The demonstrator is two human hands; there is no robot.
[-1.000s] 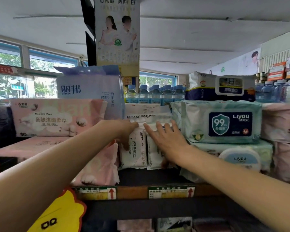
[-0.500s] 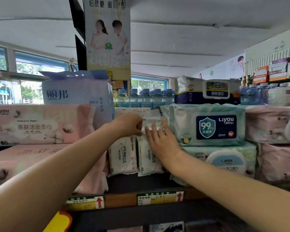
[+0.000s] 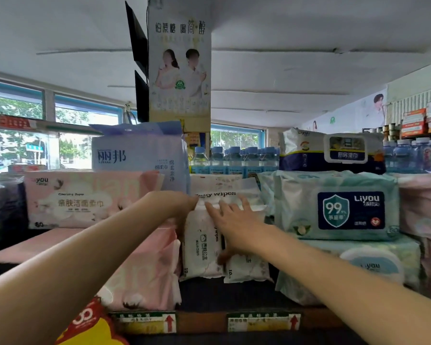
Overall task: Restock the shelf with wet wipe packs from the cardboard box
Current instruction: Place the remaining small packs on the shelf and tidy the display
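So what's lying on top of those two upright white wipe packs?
A flat baby wipes pack lies across the upright packs; both hands cover its front edge. What is behind stays hidden.

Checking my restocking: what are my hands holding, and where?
Left hand pinches the flat baby wipes pack at its left edge; right hand only presses.

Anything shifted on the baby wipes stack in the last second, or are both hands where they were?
Little changed. The left hand still grips the flat baby wipes pack on top, and the right hand stays spread open against the upright packs. Only the camera drifted.
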